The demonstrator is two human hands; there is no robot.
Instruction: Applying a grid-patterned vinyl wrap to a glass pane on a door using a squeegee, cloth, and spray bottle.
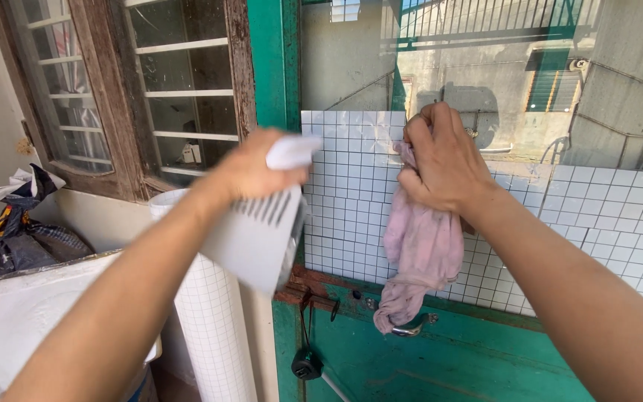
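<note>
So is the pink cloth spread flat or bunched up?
Bunched up: the right hand grips the pink cloth at its top against the tiled film; the rest hangs crumpled.

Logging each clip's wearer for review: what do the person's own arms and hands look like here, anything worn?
Both forearms are bare, no sleeves in view. The left hand and right hand wear no gloves; no rings, watch or bracelet show. The left hand is slightly motion-blurred, so fine details there are unclear.

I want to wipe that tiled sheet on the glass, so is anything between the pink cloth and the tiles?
Nothing visible. The right hand presses the pink cloth against the white tiled sheet. The left hand holds a white tool off to the side, clear of the cloth.
</note>
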